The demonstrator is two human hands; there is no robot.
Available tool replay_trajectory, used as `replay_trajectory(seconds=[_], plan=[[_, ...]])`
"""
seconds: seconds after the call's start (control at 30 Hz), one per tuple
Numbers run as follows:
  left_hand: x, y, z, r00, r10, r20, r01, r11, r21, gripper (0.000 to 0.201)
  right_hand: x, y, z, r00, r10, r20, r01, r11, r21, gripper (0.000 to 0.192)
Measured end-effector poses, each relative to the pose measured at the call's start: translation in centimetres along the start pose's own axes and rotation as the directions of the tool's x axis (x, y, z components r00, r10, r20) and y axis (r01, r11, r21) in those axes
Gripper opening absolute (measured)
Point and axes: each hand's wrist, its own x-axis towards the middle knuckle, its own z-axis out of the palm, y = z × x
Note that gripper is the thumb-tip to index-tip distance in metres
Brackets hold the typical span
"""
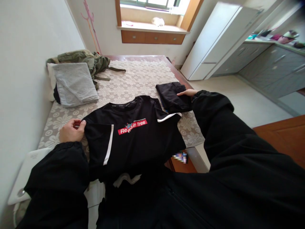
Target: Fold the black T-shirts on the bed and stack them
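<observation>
Table (143, 76): covered by a pale floral cloth, set against the wall on the person's left, running away toward the window.

Black T-shirt (133, 133): lies flat, front up, on the near end of the table, collar pointing away from the person. A red label with white lettering sits across the chest; white stripes mark both sleeves. The lower hem hangs over the near table edge.

Grey folded garment (75, 83): rests at the far left of the table, on top of an olive-green jacket (90, 60), well apart from the T-shirt.

Black folded garment (172, 95): lies just beyond the T-shirt's right sleeve, touching or overlapping it.

Left hand (71, 130): at the left edge of the T-shirt, fingers curled and pinching the cloth of the left sleeve at the shoulder.

Right hand (188, 93): mostly hidden by its own black sleeve; fingers extended flat, resting on the right edge of the black folded garment, not closed around it.
</observation>
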Motion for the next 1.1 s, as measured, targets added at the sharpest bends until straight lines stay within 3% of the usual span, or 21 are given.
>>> replay_trajectory(seconds=[0.1,0.23,0.37,0.47,0.57,0.77,1.1], plan=[[0.0,0.0,0.0,1.000,0.004,-0.001,-0.004,1.000,-0.003,0.038,0.0,-0.2,0.0,0.989,0.138,0.058,-0.142,0.988,0.056,0.025],[-0.1,-0.1,0.1,1.000,0.007,-0.003,-0.007,1.000,-0.010,0.038,-0.4,0.7,-0.3,0.996,0.077,0.049,-0.082,0.988,0.130,0.019],[0.0,-0.3,0.2,1.000,0.004,-0.009,-0.004,1.000,-0.014,0.039,-0.4,2.6,-1.0,0.988,0.084,0.132,-0.122,0.943,0.310,0.018],[0.0,-0.4,0.3,1.000,0.005,-0.013,-0.005,1.000,-0.020,0.040,0.2,3.7,-1.0,0.991,0.025,0.132,-0.072,0.927,0.367,0.014],[0.1,-0.5,0.4,1.000,0.005,-0.016,-0.005,1.000,-0.029,0.041,1.2,4.2,-0.7,0.998,-0.031,0.060,0.006,0.925,0.380,0.023],[0.3,-0.7,0.5,1.000,0.008,-0.015,-0.008,0.999,-0.045,0.042,2.2,4.8,-0.7,0.998,-0.030,-0.054,0.048,0.925,0.378,0.040],[0.2,-0.6,0.4,1.000,-0.003,-0.012,0.002,0.999,-0.045,0.040,0.2,4.9,-4.0,0.995,-0.016,-0.094,0.038,0.972,0.233,0.044]])
